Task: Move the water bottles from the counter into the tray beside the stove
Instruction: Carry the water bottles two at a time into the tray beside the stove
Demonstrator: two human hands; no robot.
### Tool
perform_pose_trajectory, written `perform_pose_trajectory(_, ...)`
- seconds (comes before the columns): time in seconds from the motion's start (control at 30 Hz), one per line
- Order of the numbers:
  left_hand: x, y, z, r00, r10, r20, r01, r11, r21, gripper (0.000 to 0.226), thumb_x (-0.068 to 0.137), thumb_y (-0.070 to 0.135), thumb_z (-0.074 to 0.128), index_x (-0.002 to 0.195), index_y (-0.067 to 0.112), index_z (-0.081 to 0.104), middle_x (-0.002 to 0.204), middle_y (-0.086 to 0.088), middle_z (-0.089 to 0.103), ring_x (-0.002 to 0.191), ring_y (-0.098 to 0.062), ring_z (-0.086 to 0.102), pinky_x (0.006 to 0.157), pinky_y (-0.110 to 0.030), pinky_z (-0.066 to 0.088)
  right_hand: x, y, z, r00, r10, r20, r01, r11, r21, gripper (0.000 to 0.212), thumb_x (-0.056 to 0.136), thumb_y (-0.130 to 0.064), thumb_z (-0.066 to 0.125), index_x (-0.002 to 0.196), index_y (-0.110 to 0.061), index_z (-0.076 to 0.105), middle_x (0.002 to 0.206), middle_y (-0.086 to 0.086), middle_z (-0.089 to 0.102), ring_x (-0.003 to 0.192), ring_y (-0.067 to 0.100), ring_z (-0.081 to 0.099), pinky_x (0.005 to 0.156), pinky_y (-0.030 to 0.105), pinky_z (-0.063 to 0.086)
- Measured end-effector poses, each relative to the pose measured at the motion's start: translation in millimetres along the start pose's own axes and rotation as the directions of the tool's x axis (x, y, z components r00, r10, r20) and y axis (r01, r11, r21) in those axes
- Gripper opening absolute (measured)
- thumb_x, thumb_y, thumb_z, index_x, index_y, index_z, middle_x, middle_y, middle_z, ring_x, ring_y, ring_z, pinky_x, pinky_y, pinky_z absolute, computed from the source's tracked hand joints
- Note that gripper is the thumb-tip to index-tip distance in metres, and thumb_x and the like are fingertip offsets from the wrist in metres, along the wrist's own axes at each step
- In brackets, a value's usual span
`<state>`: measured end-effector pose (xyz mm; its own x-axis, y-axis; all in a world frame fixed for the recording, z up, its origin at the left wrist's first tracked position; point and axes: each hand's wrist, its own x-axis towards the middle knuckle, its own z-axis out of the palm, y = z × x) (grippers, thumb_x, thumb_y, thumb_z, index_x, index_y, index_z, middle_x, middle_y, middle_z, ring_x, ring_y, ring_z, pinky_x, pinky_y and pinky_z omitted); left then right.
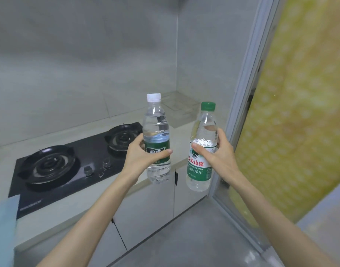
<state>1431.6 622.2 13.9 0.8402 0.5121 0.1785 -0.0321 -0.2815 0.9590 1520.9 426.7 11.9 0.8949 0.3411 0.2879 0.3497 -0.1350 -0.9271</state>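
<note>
Both hands grip upright full bottles at label height above the counter (99,191) edge: left hand (141,154) the white-capped bottle (156,139), right hand (219,154) the green-capped bottle (202,151). Judged moderately heavy, smooth, slightly yielding; mid-body grip suits. Tray not clearly identifiable.

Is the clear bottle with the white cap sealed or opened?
Capped: the white cap sits on the clear plastic bottle, held upright in the left hand. Whether its seal is unbroken cannot be told.
</note>
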Motion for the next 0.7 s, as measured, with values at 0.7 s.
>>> perform_pose_trajectory(0.7,351.1,-41.1,150.7,0.998,-0.037,-0.049,0.036,0.999,-0.004,0.064,0.054,0.023,0.091,0.11,0.02,0.061,0.097,0.01,0.07,0.084,0.003,0.066,0.065,-0.009,0.049,374.3,122.7,-32.1,0.997,0.062,0.045,-0.061,0.998,-0.018,0.061,0.064,-0.044,0.08,0.115,-0.03,0.049,0.093,-0.016,0.072,0.089,0.006,0.07,0.087,0.04,0.056)
